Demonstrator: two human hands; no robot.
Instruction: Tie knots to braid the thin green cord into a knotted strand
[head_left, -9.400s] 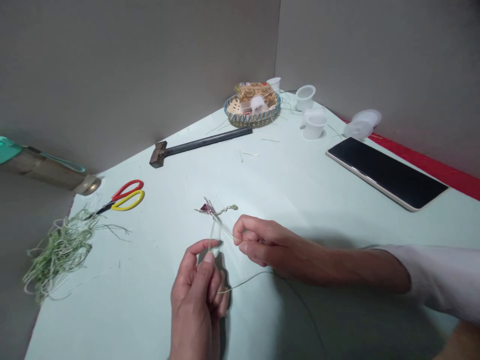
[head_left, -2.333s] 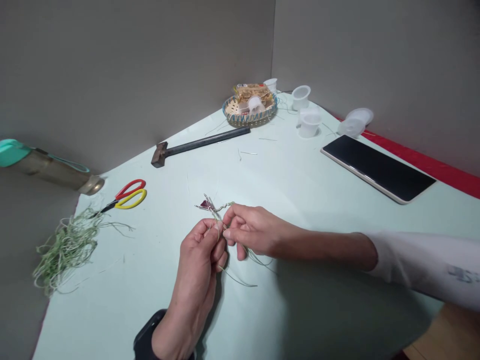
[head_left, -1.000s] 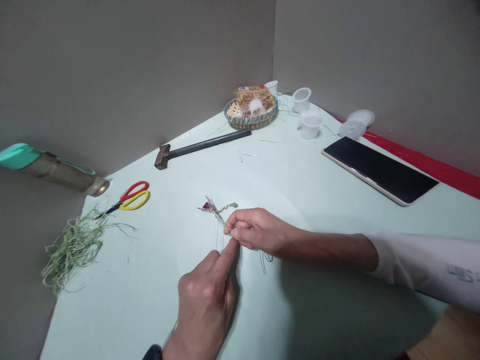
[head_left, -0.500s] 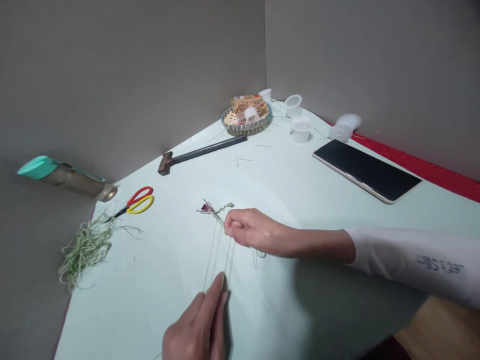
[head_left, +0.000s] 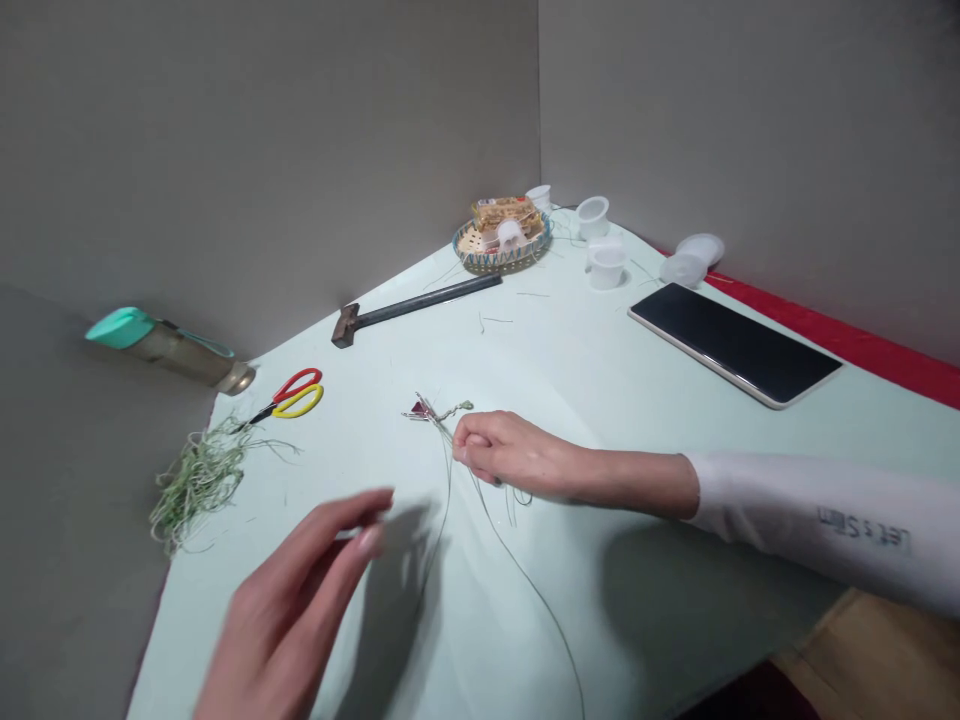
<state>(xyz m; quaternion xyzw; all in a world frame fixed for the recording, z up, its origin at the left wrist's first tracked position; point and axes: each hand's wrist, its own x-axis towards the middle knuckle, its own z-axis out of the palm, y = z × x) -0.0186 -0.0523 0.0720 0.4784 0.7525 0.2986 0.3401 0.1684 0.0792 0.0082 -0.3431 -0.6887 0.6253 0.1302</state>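
Note:
In the middle of the table, my right hand [head_left: 502,445] is closed, pinching the stem end of a small piece of thin silvery wires with a dark red centre [head_left: 421,408]. A short twisted green strand [head_left: 454,410] sticks out beside its fingers. From under that hand two long thin green threads [head_left: 525,574] trail loosely toward the table's near side. My left hand [head_left: 307,590] hovers at the lower left, slightly blurred, with fingers stretched and thumb a little apart; nothing shows in it.
Scissors [head_left: 298,393] lie at the left by a tangled heap of green threads [head_left: 201,482] and a bottle [head_left: 187,355]. Farther back are a hammer [head_left: 420,303], a small basket [head_left: 502,262] and several white plastic cups [head_left: 606,268]. A tablet or phone [head_left: 735,345] rests at the right.
My left hand has let go of the threads and moved left; the threads, stretched taut before, now hang slack. My right hand keeps its pinch. The view has shifted slightly.

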